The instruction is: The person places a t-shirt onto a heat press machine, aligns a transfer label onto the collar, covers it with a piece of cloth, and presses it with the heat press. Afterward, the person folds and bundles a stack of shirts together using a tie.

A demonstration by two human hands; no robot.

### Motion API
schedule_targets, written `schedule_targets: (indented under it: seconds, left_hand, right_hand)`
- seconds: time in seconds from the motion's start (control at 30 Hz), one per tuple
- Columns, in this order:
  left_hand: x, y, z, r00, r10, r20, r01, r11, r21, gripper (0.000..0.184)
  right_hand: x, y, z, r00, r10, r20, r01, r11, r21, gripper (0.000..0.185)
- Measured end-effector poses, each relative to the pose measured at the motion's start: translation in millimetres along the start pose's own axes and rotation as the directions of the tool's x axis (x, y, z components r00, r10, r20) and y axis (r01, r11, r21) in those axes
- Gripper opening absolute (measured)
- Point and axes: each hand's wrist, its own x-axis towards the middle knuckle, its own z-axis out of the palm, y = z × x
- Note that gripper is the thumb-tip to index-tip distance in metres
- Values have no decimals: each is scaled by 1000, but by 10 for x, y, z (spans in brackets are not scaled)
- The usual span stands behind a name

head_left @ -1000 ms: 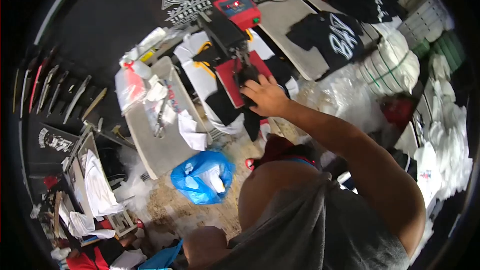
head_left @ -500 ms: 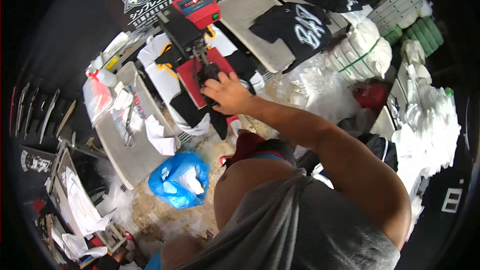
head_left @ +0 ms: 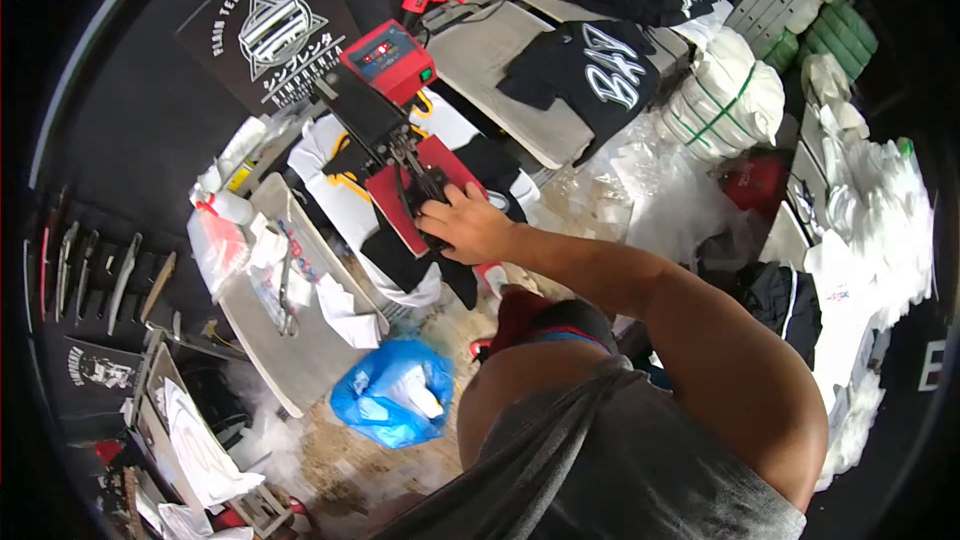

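Note:
My right hand (head_left: 472, 226) reaches forward, fingers curled over the black handle (head_left: 430, 183) of a heat press. The press's red upper plate (head_left: 388, 200) lies low over a black, white and yellow garment (head_left: 378, 258), which spreads out on both sides of it. How far the plate presses onto the cloth is hidden. Behind the plate stands the red control box (head_left: 395, 60) with a lit display. My left hand is out of view.
Left of the press, a grey table (head_left: 270, 340) holds papers and tools. A blue plastic bag (head_left: 372, 402) sits on the floor. A black printed shirt (head_left: 585, 70) lies on the right table, with a wrapped white bundle (head_left: 722, 105) beyond. White garments (head_left: 870, 240) are piled far right.
My head view has shifted, so the scene sits slightly lower and to the right. My right hand stays on the press handle, and the plate stays down.

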Motion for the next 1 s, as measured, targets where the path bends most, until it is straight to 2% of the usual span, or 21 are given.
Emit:
schedule_targets:
  seconds: [0.2,0.27,0.3,0.33,0.37,0.47,0.53,0.67,0.73,0.77,1.0]
  left_hand:
    - [137,117,53,992,86,92,-79,994,-78,24]
    - [150,199,141,979,158,127,-142,982,-126,24]
    - [167,280,234,967,215,139,-191,967,-169,24]
    - [182,376,316,944,295,145,-262,942,-211,24]
    - [166,440,392,922,366,126,-328,912,-244,24]
    - [73,578,674,860,511,14,-484,823,-296,24]
    - [-46,575,758,824,562,-63,-551,772,-317,24]
    - [-87,525,859,765,634,-117,-636,712,-298,24]
    - [-90,481,949,745,646,-166,-664,697,-270,23]
    - [-72,488,1016,736,648,-194,-676,690,-260,23]
    - [9,399,735,747,658,-90,-659,717,-227,23]
  right_hand:
    - [-9,46,-72,1000,-18,-20,18,1000,2,53]
    - [18,14,-58,999,-6,43,4,999,52,52]
    - [13,18,13,998,4,56,-5,1000,18,52]
    - [23,30,55,990,47,129,-44,999,-26,60]
    - [109,7,-43,972,61,227,-51,998,-49,59]
    - [125,-60,26,988,57,146,-56,998,-12,54]
    - [108,-100,50,995,44,85,-43,999,-14,58]
    - [114,-58,103,999,7,48,-6,999,-39,63]
    - [136,-139,85,994,41,101,-26,989,-147,61]
    - [129,-126,122,999,12,35,-9,997,-75,60]
    - [104,-72,122,1000,-25,6,26,999,-37,63]
